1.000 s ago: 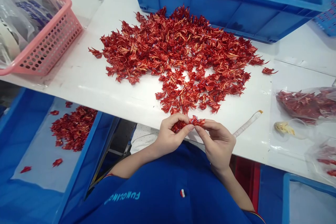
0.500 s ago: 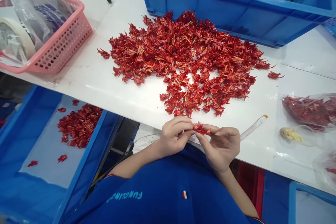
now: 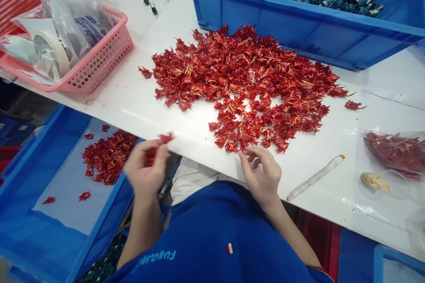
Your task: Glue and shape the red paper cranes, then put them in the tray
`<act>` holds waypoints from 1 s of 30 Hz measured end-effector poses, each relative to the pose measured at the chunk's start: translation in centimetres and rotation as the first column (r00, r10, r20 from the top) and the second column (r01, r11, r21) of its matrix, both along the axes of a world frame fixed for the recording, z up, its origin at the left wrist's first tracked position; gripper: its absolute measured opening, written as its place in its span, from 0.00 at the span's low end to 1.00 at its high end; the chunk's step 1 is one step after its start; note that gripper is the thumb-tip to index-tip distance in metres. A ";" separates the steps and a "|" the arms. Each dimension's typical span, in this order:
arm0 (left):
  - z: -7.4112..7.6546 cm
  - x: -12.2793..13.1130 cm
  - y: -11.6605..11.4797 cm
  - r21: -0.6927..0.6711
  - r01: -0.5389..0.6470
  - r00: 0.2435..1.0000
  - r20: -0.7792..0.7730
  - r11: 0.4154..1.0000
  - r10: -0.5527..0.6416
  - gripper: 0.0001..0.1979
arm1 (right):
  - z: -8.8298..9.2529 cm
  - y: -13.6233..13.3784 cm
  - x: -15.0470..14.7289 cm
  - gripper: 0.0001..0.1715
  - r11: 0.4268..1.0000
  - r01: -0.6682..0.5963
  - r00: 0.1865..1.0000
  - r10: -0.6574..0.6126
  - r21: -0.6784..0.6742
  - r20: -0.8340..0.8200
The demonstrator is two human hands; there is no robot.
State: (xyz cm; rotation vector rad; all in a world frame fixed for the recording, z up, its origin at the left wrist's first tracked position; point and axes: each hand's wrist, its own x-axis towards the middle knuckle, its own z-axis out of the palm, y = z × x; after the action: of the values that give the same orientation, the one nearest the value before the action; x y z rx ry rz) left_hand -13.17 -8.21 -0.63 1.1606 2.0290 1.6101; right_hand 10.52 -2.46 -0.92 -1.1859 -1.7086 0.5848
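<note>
A red folded paper piece (image 3: 165,138) is held in the left hand (image 3: 144,172).
The piece is pinched by the fingers (image 3: 156,152), just past the edge of the white bench (image 3: 195,126), and a blue bin (image 3: 102,216) with more red pieces is seen below that hand. The right hand (image 3: 262,174) is kept open, with nothing in it, just beside a big red pile (image 3: 242,84) on the bench. Past the pile, green pieces are seen in a blue crate (image 3: 292,31).
</note>
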 end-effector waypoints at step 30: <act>2.8 9.2 5.3 -0.090 0.799 0.586 0.336 0.594 -0.737 0.10 | 2.3 0.9 2.3 0.19 0.633 -0.374 0.761 -0.208 -0.678 -0.614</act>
State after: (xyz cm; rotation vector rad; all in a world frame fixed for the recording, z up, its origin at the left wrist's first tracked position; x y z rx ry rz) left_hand -3.95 -2.94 2.19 1.3731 1.1836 0.9614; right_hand 12.85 -1.56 1.42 -1.2288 -0.8664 1.7221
